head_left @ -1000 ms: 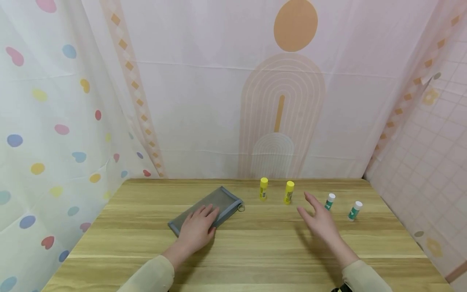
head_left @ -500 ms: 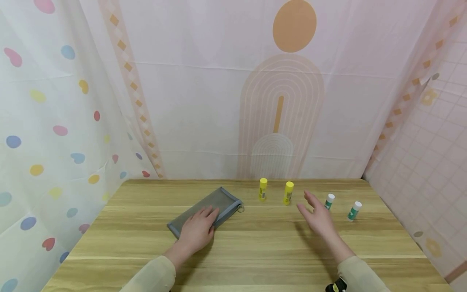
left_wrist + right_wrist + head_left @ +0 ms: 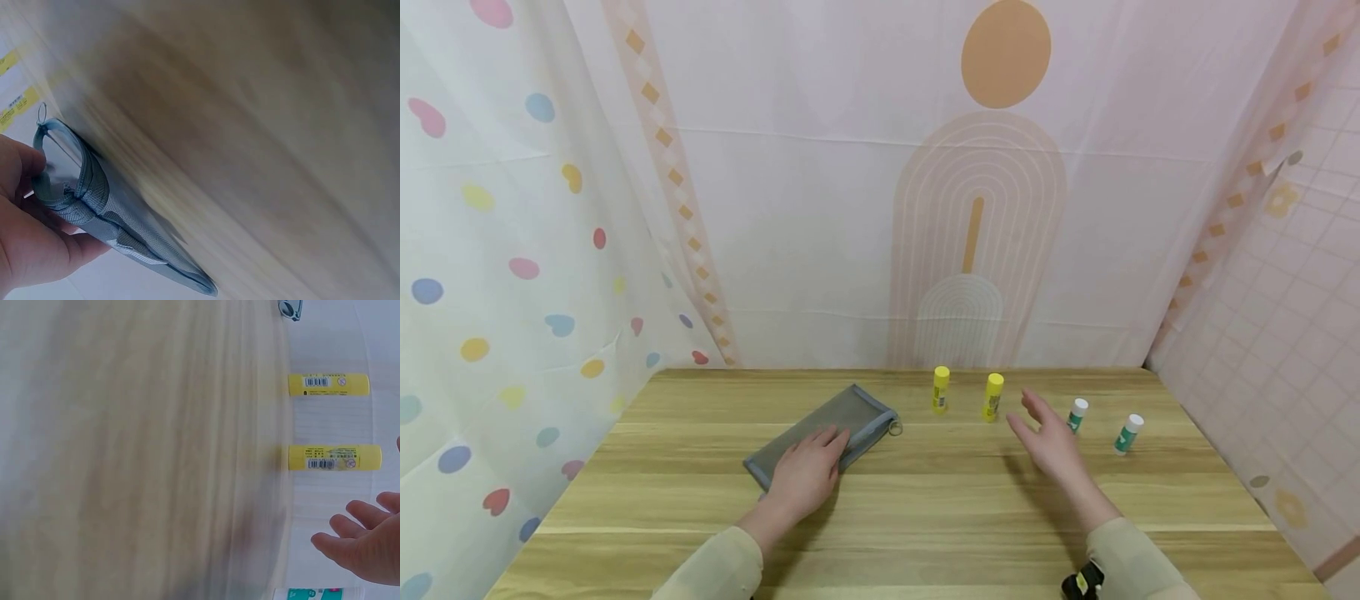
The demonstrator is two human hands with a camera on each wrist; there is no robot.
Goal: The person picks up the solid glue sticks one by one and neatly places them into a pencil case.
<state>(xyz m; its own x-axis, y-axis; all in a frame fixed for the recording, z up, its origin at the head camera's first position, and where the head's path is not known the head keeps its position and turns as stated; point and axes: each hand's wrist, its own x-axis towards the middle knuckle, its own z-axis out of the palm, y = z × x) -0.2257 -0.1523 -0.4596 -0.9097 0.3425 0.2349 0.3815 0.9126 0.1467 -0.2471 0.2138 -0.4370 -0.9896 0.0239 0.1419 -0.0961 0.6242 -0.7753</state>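
A flat grey mesh zip pouch (image 3: 827,421) lies at an angle on the wooden table, a small ring at its corner. My left hand (image 3: 805,475) holds it, fingers over the top and thumb by the near edge. In the left wrist view, the pouch's mouth (image 3: 62,147) gapes beside the fingertips. My right hand (image 3: 1052,437) hovers with spread, relaxed fingers and nothing in it. Left of it stand two yellow glue sticks, one nearer (image 3: 993,397) and one farther left (image 3: 941,390). A white-capped green glue stick (image 3: 1077,415) stands partly behind this hand.
A second white-capped green glue stick (image 3: 1128,435) stands farther right on the table (image 3: 925,533). Patterned curtains (image 3: 820,233) hang behind the table and at both sides. A black device (image 3: 1082,582) is strapped at the right wrist.
My right hand has drifted slightly left and away from me, toward the nearer yellow glue stick. The left hand and pouch have stayed in place.
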